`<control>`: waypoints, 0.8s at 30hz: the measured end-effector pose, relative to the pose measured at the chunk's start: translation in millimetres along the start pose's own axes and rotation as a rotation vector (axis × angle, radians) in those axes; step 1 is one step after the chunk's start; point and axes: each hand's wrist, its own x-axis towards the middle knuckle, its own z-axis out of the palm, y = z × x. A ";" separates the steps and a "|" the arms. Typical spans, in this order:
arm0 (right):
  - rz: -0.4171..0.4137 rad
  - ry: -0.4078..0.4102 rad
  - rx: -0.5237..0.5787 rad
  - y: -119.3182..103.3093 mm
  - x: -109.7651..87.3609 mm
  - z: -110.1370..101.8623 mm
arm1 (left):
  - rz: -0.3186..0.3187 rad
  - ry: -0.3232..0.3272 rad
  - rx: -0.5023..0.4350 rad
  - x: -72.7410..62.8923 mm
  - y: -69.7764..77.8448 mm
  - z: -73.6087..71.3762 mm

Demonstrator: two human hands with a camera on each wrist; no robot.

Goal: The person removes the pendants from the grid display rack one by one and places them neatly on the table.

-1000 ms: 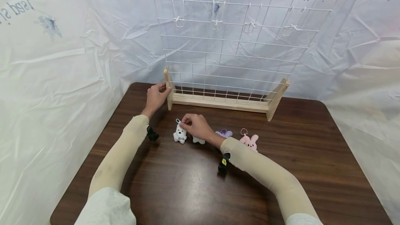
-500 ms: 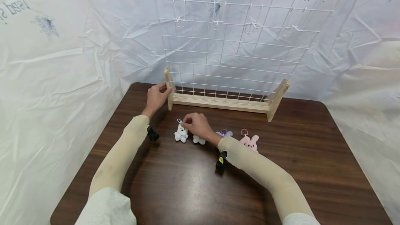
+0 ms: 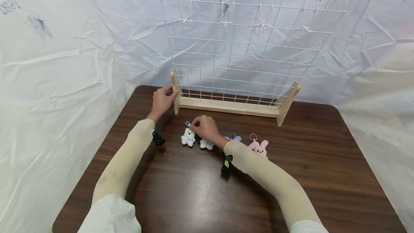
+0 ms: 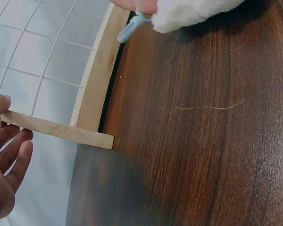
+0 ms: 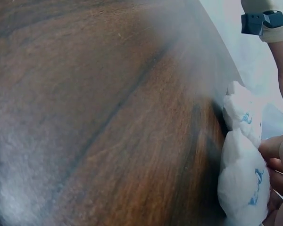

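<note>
My left hand [image 3: 162, 101] grips the left wooden upright [image 3: 175, 92] of a white wire grid rack [image 3: 239, 56]; in the left wrist view the thumb is on one side and the fingers on the other. My right hand [image 3: 206, 128] pinches the light blue strap [image 4: 140, 19] of a white plush keychain [image 3: 188, 138] with a dark nose and a blue mark on its front. Its clasp [image 4: 126, 34] sticks out past the fingertips. A second white plush [image 3: 206, 144] lies under the right hand, partly hidden; both show side by side in the right wrist view.
A purple plush keychain [image 3: 233, 137] and a pink bunny keychain [image 3: 260, 148] lie to the right, partly behind the right forearm. Several white hooks [image 3: 260, 27] hang on the grid's upper part. White sheeting [image 3: 58, 82] surrounds the brown wooden table [image 3: 181, 190].
The right hand and the white plush keychain have shifted slightly right and toward the rack. The plush has turned a little. The left hand stays on the upright.
</note>
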 end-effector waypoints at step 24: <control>0.024 0.124 0.185 34.9 -21.5 -107.3 | -0.032 -0.054 -0.003 -2.1 -0.7 -4.7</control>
